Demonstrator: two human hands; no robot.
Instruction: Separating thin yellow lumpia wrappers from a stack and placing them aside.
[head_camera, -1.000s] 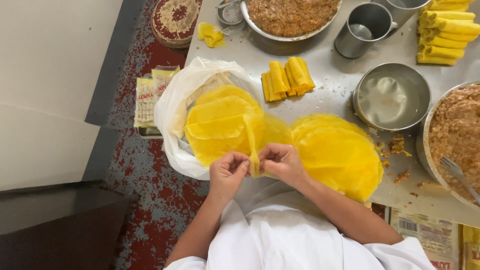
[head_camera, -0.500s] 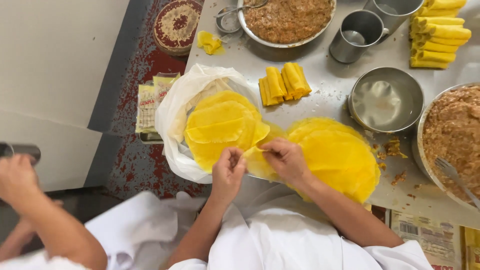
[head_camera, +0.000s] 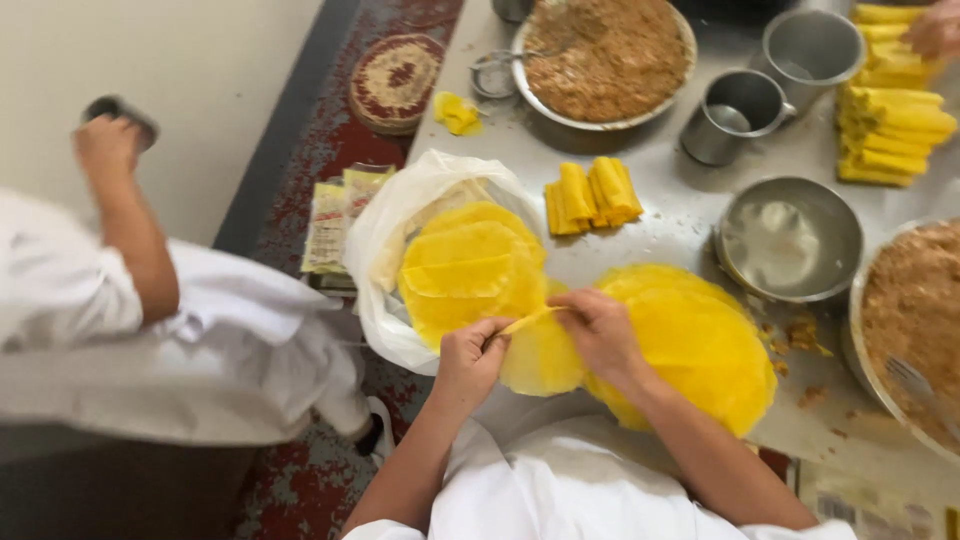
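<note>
My left hand and my right hand pinch the edge of one thin yellow round sheet between them, peeling it apart near the table's front edge. To the left lies a stack of the same yellow sheets on a white plastic bag. To the right, under my right wrist, a second pile of yellow sheets lies spread on the metal table.
Rolled yellow pieces lie mid-table, more rolls at far right. Two bowls of brown crumbly filling, an empty steel bowl and steel cups stand around. A person in white crouches at left.
My hands have pulled the sheet's edge lower and further apart. The person in white has moved into view on the left, arm raised. The camera has shifted.
</note>
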